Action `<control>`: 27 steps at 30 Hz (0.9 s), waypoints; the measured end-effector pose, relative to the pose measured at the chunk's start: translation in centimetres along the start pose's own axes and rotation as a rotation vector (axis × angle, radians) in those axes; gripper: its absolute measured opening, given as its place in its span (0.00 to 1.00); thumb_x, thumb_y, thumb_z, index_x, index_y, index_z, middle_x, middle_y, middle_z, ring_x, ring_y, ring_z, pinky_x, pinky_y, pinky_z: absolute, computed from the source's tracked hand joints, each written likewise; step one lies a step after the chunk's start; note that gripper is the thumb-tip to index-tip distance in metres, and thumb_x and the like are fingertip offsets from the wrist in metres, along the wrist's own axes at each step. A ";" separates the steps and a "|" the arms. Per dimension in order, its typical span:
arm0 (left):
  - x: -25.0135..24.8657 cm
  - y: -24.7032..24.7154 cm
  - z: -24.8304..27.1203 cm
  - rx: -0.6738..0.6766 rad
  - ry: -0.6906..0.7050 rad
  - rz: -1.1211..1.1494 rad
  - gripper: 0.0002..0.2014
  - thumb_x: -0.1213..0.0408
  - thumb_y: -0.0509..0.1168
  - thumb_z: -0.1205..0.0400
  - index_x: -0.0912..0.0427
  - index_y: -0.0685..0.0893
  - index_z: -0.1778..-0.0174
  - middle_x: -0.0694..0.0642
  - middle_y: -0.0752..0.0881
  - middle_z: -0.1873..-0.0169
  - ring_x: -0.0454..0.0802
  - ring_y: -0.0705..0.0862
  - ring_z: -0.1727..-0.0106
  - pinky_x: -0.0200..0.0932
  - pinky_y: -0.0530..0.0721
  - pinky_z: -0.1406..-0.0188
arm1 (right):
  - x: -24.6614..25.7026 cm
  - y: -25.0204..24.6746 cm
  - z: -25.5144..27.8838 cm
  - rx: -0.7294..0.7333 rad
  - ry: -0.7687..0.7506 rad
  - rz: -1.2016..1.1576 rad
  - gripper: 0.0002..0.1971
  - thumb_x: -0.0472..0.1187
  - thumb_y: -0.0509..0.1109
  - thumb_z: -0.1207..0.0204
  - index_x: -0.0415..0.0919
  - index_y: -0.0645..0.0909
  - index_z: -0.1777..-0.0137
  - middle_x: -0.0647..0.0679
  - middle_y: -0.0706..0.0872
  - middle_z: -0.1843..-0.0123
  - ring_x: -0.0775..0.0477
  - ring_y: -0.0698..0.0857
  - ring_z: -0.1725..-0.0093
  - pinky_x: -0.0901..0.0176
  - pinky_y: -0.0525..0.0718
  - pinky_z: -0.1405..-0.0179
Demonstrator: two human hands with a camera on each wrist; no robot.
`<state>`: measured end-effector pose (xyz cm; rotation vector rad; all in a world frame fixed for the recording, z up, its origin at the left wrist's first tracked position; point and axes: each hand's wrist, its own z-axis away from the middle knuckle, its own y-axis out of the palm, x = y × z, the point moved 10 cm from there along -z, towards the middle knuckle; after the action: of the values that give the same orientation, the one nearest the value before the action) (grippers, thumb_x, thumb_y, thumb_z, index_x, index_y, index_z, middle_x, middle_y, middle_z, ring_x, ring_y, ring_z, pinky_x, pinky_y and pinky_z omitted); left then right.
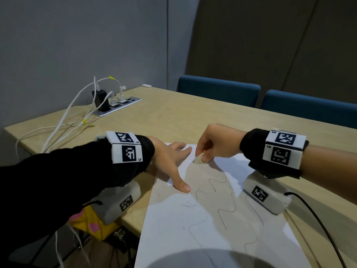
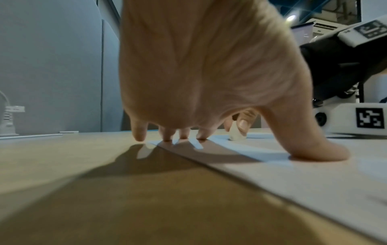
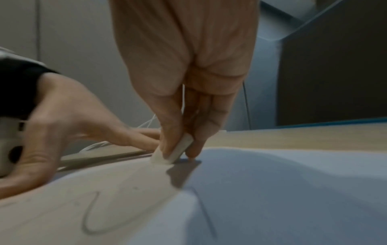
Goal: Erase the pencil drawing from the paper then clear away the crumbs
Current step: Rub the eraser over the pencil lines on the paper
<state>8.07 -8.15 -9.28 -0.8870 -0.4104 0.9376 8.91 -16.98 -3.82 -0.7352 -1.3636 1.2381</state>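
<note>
A white sheet of paper (image 1: 193,225) lies on the wooden table, covered with wavy pencil lines (image 1: 225,209). My left hand (image 1: 173,161) rests spread on the paper's far left corner, fingers straight, thumb pressing near a line. My right hand (image 1: 206,149) pinches a small white eraser (image 1: 197,160) between thumb and fingers, its tip touching the paper near the top edge. The left wrist view shows my left hand (image 2: 199,99) with its fingertips on the paper (image 2: 303,179) and the eraser (image 2: 235,134) beyond. In the right wrist view the eraser (image 3: 178,150) meets the paper (image 3: 272,190) just above a pencil line (image 3: 90,213).
A power strip (image 1: 119,105) with plugs and white cables (image 1: 63,120) sits at the table's far left. Two blue chairs (image 1: 218,89) stand behind the table's far edge. The table's near left edge (image 1: 133,227) runs close to the paper.
</note>
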 end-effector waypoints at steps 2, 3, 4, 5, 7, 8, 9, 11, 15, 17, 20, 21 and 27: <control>0.1 0.0 0.0 0.000 -0.005 0.005 0.57 0.36 0.68 0.29 0.42 0.31 0.20 0.38 0.29 0.21 0.47 0.43 0.17 0.48 0.54 0.20 | 0.5 0.8 1.0 0.075 -0.026 0.015 0.09 0.36 0.75 0.28 0.47 0.89 0.50 0.51 0.91 0.58 0.61 0.83 0.65 0.69 0.81 0.55; 0.1 0.0 0.1 -0.002 -0.007 0.003 0.57 0.36 0.68 0.29 0.42 0.31 0.19 0.38 0.29 0.21 0.47 0.43 0.17 0.48 0.54 0.20 | 0.8 1.4 1.8 0.129 -0.040 0.005 0.09 0.35 0.75 0.29 0.47 0.90 0.51 0.50 0.92 0.58 0.60 0.85 0.64 0.70 0.82 0.55; 0.1 0.0 0.1 -0.005 -0.007 -0.001 0.57 0.36 0.68 0.29 0.42 0.31 0.19 0.38 0.29 0.21 0.47 0.43 0.17 0.48 0.54 0.20 | 1.0 1.8 2.5 0.175 -0.052 -0.010 0.09 0.35 0.76 0.29 0.48 0.90 0.52 0.50 0.92 0.58 0.59 0.86 0.63 0.69 0.83 0.54; 0.1 0.0 0.1 -0.006 -0.007 -0.001 0.57 0.36 0.68 0.29 0.42 0.31 0.19 0.38 0.29 0.21 0.47 0.43 0.17 0.48 0.54 0.20 | 1.3 1.9 2.9 0.193 -0.059 -0.016 0.08 0.35 0.76 0.30 0.48 0.90 0.53 0.49 0.92 0.58 0.58 0.87 0.62 0.69 0.83 0.53; 0.1 0.0 0.1 -0.005 -0.007 0.003 0.57 0.36 0.69 0.29 0.42 0.31 0.19 0.38 0.29 0.21 0.47 0.42 0.17 0.48 0.54 0.20 | 1.3 0.9 2.7 0.114 -0.060 -0.006 0.07 0.36 0.76 0.29 0.47 0.89 0.54 0.48 0.92 0.60 0.57 0.85 0.64 0.66 0.84 0.53; 0.1 -0.1 0.2 -0.004 -0.008 0.006 0.57 0.37 0.69 0.29 0.42 0.31 0.19 0.38 0.29 0.21 0.47 0.42 0.17 0.48 0.54 0.20 | 1.3 0.1 2.1 0.048 -0.055 0.005 0.06 0.36 0.76 0.29 0.47 0.89 0.54 0.48 0.91 0.61 0.58 0.84 0.66 0.66 0.84 0.53; 0.1 -0.1 0.1 -0.002 -0.009 0.009 0.57 0.37 0.69 0.30 0.42 0.31 0.19 0.38 0.29 0.21 0.47 0.42 0.17 0.48 0.54 0.20 | 1.3 -0.4 1.5 0.002 -0.046 0.014 0.06 0.37 0.75 0.29 0.46 0.89 0.54 0.49 0.90 0.63 0.59 0.83 0.67 0.65 0.84 0.54; 0.1 -0.1 0.2 -0.001 -0.014 0.009 0.58 0.36 0.70 0.30 0.41 0.31 0.19 0.38 0.30 0.21 0.48 0.42 0.17 0.49 0.55 0.21 | 1.4 -0.3 0.6 -0.011 -0.034 0.042 0.07 0.37 0.75 0.29 0.46 0.89 0.52 0.54 0.87 0.66 0.61 0.81 0.67 0.66 0.82 0.55; 0.1 -0.2 0.2 0.002 -0.018 0.005 0.57 0.37 0.69 0.30 0.41 0.31 0.19 0.38 0.30 0.21 0.48 0.42 0.17 0.49 0.54 0.20 | 1.2 0.9 1.7 0.053 -0.038 0.031 0.08 0.37 0.76 0.29 0.48 0.89 0.52 0.54 0.90 0.62 0.61 0.82 0.65 0.68 0.81 0.55; 0.1 -0.1 0.2 0.001 -0.018 0.004 0.57 0.37 0.69 0.29 0.42 0.31 0.19 0.39 0.30 0.21 0.47 0.42 0.17 0.49 0.53 0.19 | 1.3 1.6 3.2 0.109 -0.066 0.014 0.08 0.37 0.76 0.30 0.48 0.90 0.53 0.52 0.91 0.59 0.59 0.84 0.64 0.67 0.83 0.54; 0.0 -0.1 0.2 -0.003 -0.015 0.008 0.57 0.37 0.69 0.29 0.43 0.32 0.19 0.39 0.30 0.20 0.47 0.41 0.17 0.49 0.54 0.19 | 1.5 1.4 3.6 0.110 -0.089 0.006 0.07 0.36 0.76 0.30 0.47 0.90 0.53 0.48 0.91 0.60 0.57 0.84 0.65 0.64 0.84 0.53; 0.0 -0.1 0.2 -0.001 -0.014 0.014 0.57 0.38 0.70 0.29 0.43 0.32 0.19 0.39 0.30 0.20 0.47 0.41 0.17 0.50 0.54 0.19 | 1.5 0.8 3.1 0.062 -0.088 0.005 0.07 0.36 0.76 0.29 0.46 0.89 0.53 0.47 0.91 0.60 0.57 0.83 0.66 0.64 0.84 0.53; 0.0 -0.2 0.2 -0.006 -0.021 0.010 0.57 0.38 0.70 0.29 0.43 0.32 0.19 0.39 0.30 0.20 0.48 0.44 0.17 0.49 0.56 0.19 | 1.0 1.2 2.3 0.074 -0.051 0.052 0.08 0.36 0.75 0.28 0.46 0.89 0.50 0.52 0.88 0.62 0.61 0.81 0.67 0.72 0.79 0.59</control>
<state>8.02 -8.10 -9.03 -0.8863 -0.4271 0.9563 6.24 -16.38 -4.33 -0.6952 -1.3395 1.3492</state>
